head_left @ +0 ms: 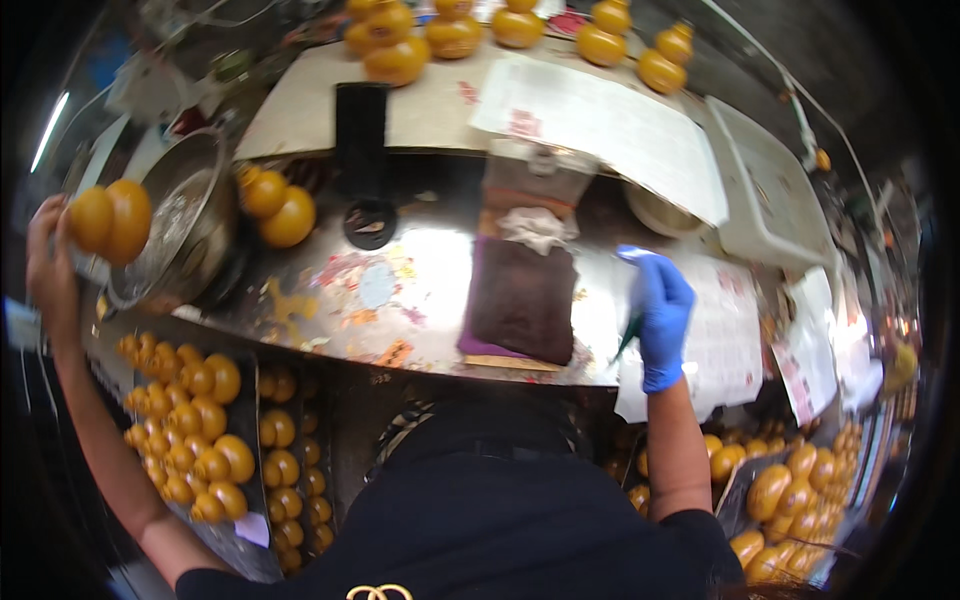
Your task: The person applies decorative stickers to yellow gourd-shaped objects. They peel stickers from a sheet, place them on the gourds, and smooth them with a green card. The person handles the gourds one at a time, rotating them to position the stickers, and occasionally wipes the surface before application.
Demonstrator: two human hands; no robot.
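Observation:
My left hand, bare and raised at the far left, grips a glossy orange-yellow gourd held on its side. The gourd is beside the rim of a metal wok-like pan. My right hand, in a blue glove, is closed over the right part of the metal table. A slim tool, dark green where it sticks out below the fingers, is in its grasp; blur hides its kind. Left of this hand lies a dark brown pad with a crumpled white cloth at its top.
Another gourd stands right of the pan, near a black phone-like slab. More gourds line the back; several rows sit below at both sides. Printed sheets and a white plastic tub are at right. Paint stains mark the metal table.

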